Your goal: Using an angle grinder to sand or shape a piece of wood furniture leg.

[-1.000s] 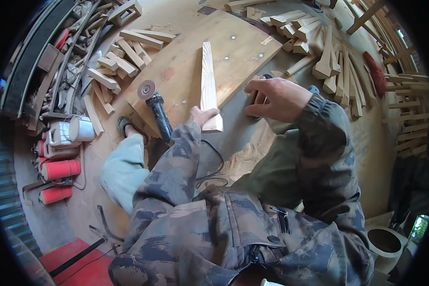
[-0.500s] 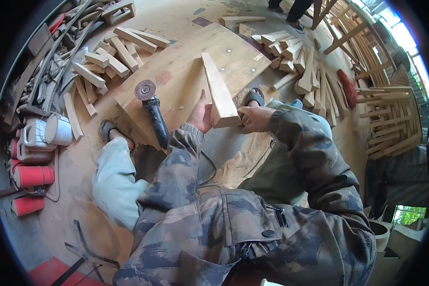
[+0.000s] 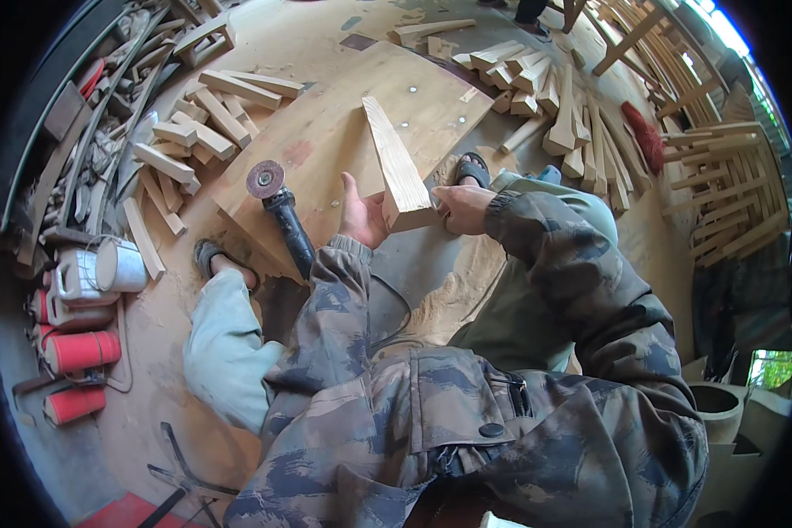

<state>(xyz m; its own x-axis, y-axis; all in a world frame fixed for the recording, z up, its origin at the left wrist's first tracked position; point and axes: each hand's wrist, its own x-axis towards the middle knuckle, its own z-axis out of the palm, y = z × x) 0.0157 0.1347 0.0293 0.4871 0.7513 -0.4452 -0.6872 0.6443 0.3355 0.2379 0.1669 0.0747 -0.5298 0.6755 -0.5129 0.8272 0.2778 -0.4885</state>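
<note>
A tapered wooden furniture leg (image 3: pixel 398 167) is held in front of me, its thick square end toward me and its narrow end pointing away over the low plywood table. My left hand (image 3: pixel 362 216) supports the thick end from the left, its thumb raised off the wood and its other fingers partly hidden beneath. On the other side, my right hand (image 3: pixel 463 209) grips the right edge near that end with bent fingers. Left of my left hand, an angle grinder (image 3: pixel 283 216) with a round abrasive disc rests disc-up at the near edge of the plywood table (image 3: pixel 326 114).
Cut wood blocks (image 3: pixel 207 123) lie heaped left of the table; shaped legs (image 3: pixel 563 114) are piled at its right. Red canisters (image 3: pixel 81 352) and a white bucket (image 3: pixel 121 264) stand at left. Stacked slats (image 3: pixel 722 194) rise at right. A cord (image 3: pixel 400 304) trails below the table.
My left thumb has moved away from the leg's side and stands up. The leg has turned slightly in my hands. The whole view has shifted a little.
</note>
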